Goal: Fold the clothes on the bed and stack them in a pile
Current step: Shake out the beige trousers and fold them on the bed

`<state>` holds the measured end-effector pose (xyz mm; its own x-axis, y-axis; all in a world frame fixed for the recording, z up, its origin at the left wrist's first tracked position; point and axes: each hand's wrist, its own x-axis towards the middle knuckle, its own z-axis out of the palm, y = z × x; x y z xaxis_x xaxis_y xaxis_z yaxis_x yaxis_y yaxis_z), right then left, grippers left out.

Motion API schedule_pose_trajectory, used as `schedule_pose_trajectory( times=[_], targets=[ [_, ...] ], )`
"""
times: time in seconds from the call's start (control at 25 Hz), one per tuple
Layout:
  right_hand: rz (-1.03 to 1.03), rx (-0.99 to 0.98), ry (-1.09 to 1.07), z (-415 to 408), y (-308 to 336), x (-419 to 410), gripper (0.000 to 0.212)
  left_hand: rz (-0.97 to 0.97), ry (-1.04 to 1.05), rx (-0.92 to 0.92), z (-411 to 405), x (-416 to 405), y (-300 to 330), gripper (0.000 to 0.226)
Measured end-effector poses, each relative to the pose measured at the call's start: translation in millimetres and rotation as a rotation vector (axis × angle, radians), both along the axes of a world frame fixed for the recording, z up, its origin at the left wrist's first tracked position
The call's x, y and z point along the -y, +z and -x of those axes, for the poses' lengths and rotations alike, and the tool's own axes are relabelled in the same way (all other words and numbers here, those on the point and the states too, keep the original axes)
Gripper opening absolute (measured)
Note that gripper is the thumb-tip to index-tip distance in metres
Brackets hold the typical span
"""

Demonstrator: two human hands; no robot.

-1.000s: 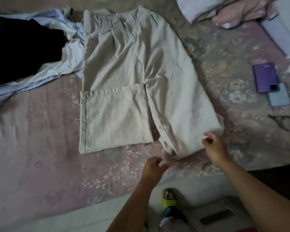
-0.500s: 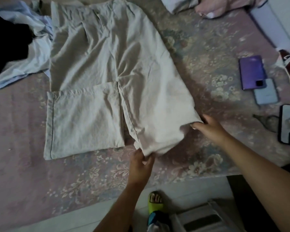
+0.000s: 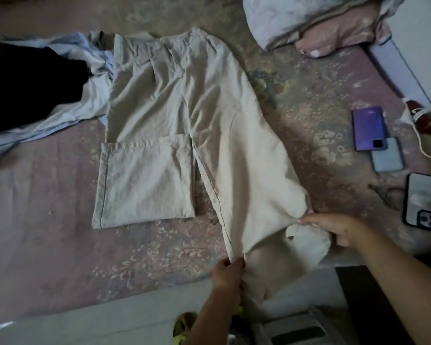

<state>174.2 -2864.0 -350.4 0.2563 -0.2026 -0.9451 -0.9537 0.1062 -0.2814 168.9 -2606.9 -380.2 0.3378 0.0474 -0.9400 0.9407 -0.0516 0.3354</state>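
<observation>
While both hands (image 3: 228, 272) pinch it, beige trousers (image 3: 184, 115) on bed (image 3: 47, 245).

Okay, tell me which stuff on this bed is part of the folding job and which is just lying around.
Part of the job:
beige trousers, held by left hand and right hand
light blue shirt
black garment

Just lying about:
purple phone
grey phone
phone with the clear case
pillows

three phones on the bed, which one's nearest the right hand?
The black-cased phone, lying just beyond the right hand near the frame's right edge. The purple phone and pale blue phone lie farther up the bed.
</observation>
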Motion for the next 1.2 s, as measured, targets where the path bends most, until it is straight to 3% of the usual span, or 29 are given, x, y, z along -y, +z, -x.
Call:
schedule_pose_trajectory(
  times=[0.12,0.2,0.36,0.48,0.56,0.64,0.68,0.76,0.88,0.92,1.08,1.2],
  targets=[
    [0.042,0.008,0.113,27,-17,1,0.039,-0.097,-0.056,0.068,0,-6,-12,0.012],
    [0.109,0.117,-0.048,45,-22,7,0.037,-0.149,-0.083,0.144,-2,-16,-19,0.017],
    [0.132,0.347,-0.348,79,-27,10,0.039,-0.064,0.149,0.179,8,-19,-24,0.008],
    [0.136,0.511,-0.165,92,-35,-3,0.069,-0.083,0.065,0.360,18,-3,-31,0.051],
    [0.268,0.613,0.126,95,-39,-11,0.081,-0.067,-0.231,0.487,29,0,-32,0.096],
    [0.415,0.649,0.339,95,-40,-15,0.084,-0.162,-0.591,0.658,40,-7,-35,0.123],
    [0.528,0.657,0.416,96,-39,-15,0.078,-0.250,-0.740,0.762,44,-11,-36,0.123],
    [0.792,0.646,0.514,97,-36,-14,0.059,-0.412,-0.945,0.828,51,-17,-33,0.102],
    [0.961,0.675,0.544,100,-29,-14,0.040,-0.510,-0.969,0.905,56,-17,-28,0.045],
    [0.971,0.699,0.498,99,-27,-15,0.038,-0.502,-0.989,0.925,55,-15,-25,0.031],
    [0.777,0.676,0.167,96,-16,-19,0.041,-0.329,-1.198,0.752,54,-2,-20,0.035],
    [0.621,0.653,0.023,100,-18,-12,0.048,-0.103,-1.129,0.714,57,4,-17,0.034]
  ],
)
